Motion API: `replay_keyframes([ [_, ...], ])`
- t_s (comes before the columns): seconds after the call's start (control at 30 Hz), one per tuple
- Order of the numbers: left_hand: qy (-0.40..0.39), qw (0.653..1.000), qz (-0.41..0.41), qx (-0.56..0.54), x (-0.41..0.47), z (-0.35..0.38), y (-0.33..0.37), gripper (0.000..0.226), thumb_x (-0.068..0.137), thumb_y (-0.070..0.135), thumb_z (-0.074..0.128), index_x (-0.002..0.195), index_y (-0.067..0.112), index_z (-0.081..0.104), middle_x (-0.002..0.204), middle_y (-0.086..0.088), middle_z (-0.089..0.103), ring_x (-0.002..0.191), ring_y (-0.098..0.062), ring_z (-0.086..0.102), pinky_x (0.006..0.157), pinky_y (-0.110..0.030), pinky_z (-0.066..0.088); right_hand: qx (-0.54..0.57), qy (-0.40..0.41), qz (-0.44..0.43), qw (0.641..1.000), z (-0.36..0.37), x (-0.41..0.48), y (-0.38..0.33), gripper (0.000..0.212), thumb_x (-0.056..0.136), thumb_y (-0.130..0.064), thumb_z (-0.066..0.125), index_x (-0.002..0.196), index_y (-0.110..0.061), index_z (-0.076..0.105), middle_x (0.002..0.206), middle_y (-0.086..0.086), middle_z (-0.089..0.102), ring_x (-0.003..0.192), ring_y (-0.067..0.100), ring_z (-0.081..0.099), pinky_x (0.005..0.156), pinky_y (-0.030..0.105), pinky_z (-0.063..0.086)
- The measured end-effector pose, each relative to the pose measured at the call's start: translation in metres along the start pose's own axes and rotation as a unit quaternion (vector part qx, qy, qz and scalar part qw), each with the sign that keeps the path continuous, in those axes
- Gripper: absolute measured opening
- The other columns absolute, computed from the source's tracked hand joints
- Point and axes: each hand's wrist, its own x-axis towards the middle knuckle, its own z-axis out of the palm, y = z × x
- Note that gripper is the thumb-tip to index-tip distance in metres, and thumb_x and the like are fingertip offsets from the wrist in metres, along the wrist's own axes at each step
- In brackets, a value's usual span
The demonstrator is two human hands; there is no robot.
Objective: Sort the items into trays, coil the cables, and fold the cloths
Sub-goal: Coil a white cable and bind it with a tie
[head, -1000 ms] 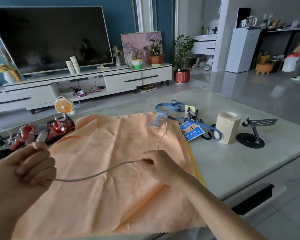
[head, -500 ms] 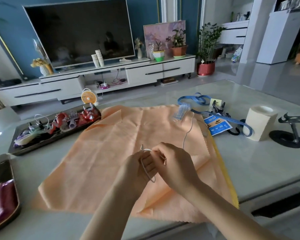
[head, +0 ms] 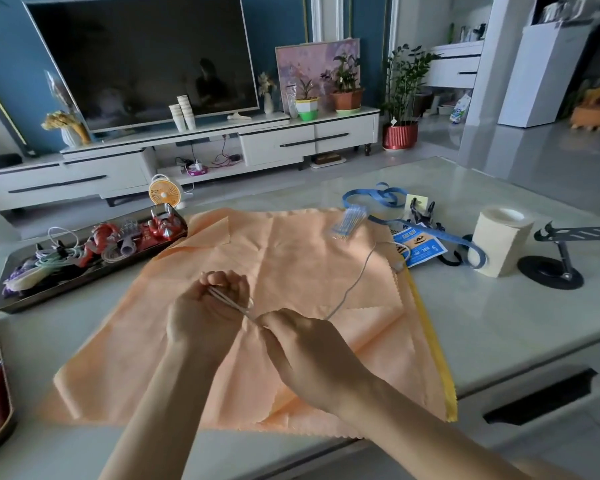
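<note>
The pale surface [head: 499, 341] fills the lower half of the frame, and most of its middle is covered by the peach cloth [head: 291, 258], spread flat and not yet folded, with a yellow edge of another cloth [head: 430, 341] showing along its right side. At left centre the long dark tray [head: 0, 289] already holds coiled cables and red bits, and a second tray [head: 0, 341] with something dark red sits at the lower left edge. In the upper right part of the surface lie a blue strap [head: 374, 195], a printed card [head: 418, 249], a paper roll [head: 499, 244] and a black stand [head: 555, 271], all unsorted.

The main change is in the hands. A second ago they were wide apart, stretching the thin white cable [head: 352, 287] in a long sag across the cloth. Now they have come together at centre frame. The left hand [head: 205, 313] has its grip closed around a small loop of the cable, strands crossing its fingers. The right hand [head: 309, 344] touches it, its grip pinching the cable where it leaves the loop.

From that pinch the cable's loose tail runs up and right over the cloth to a small packet of thin blue sticks [head: 349, 223], where its far end cannot be made out.

So the coiling of this cable appears to be under way, with only the first turns made and a good length of tail left to wind. The cloth beneath looks likely to wait until the cable goes to the tray.
</note>
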Motion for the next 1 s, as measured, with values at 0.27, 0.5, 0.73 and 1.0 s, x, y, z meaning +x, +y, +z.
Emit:
replay_keyframes([
  [0.27, -0.075, 0.997, -0.008, 0.02, -0.009, -0.003, 0.052, 0.026, 0.065, 0.003, 0.054, 0.058, 0.02, 0.035, 0.045, 0.009, 0.024, 0.042, -0.004, 0.012, 0.038, -0.021, 0.017, 0.12, -0.094, 0.149, 0.977, -0.013, 0.007, 0.025, 0.025, 0.095, -0.027, 0.05, 0.071, -0.029, 0.056, 0.055, -0.019, 0.048, 0.055, 0.003, 0.045, 0.056, 0.022, 0.034],
  [0.5, -0.232, 0.945, -0.227, 0.039, -0.025, -0.01, 0.072, 0.035, 0.095, 0.014, 0.022, 0.074, 0.007, 0.05, 0.05, 0.011, 0.019, 0.044, -0.006, 0.014, 0.047, -0.024, 0.02, 0.028, -0.153, 0.199, 0.968, -0.013, 0.022, 0.055, 0.037, 0.092, -0.042, 0.054, 0.07, -0.012, 0.057, 0.059, 0.0, 0.05, 0.061, 0.02, 0.049, 0.054, 0.032, 0.032],
  [0.73, -0.044, 0.921, -0.148, 0.359, -0.028, -0.007, 0.013, 0.029, 0.091, 0.019, 0.045, 0.067, 0.007, 0.055, 0.043, 0.001, 0.051, 0.028, -0.007, 0.038, 0.029, -0.011, 0.027, -0.022, 0.032, 0.235, 0.971, -0.018, 0.039, 0.046, 0.039, 0.084, -0.037, 0.059, 0.058, -0.015, 0.041, 0.058, -0.001, 0.049, 0.063, 0.026, 0.049, 0.058, 0.033, 0.035],
  [1.0, 0.023, 0.944, -0.061, 0.324, -0.01, -0.018, -0.03, 0.041, 0.102, 0.027, 0.032, 0.084, 0.005, 0.061, 0.063, -0.003, 0.07, 0.058, -0.009, 0.067, 0.06, -0.023, 0.053, -0.023, 0.048, 0.074, 0.996, -0.001, 0.026, 0.0, 0.032, 0.095, -0.031, 0.037, 0.096, -0.012, 0.062, 0.091, 0.005, 0.059, 0.076, 0.03, 0.06, 0.063, 0.038, 0.046],
])
